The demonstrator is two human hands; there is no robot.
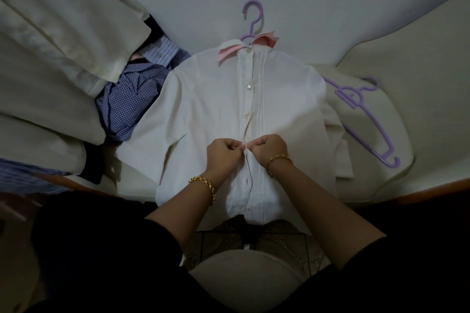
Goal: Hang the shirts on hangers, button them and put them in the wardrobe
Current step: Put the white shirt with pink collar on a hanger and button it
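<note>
Pinching the placket from both sides, my left hand (223,152) and right hand (270,147) meet halfway down the white long-sleeved shirt with a pink collar (203,99), fingers curled tight on the fabric. The shirt lies front-up on the cream cushion (381,185), hung on a lilac plastic hanger (252,26). A second lilac hanger (358,100) lies just to its right, and a crumpled blue checked shirt (127,99) lies to its left

Home, likely a bedroom, cream cushions (50,33), heaped shirts (127,101), purple hanger (358,102).
</note>
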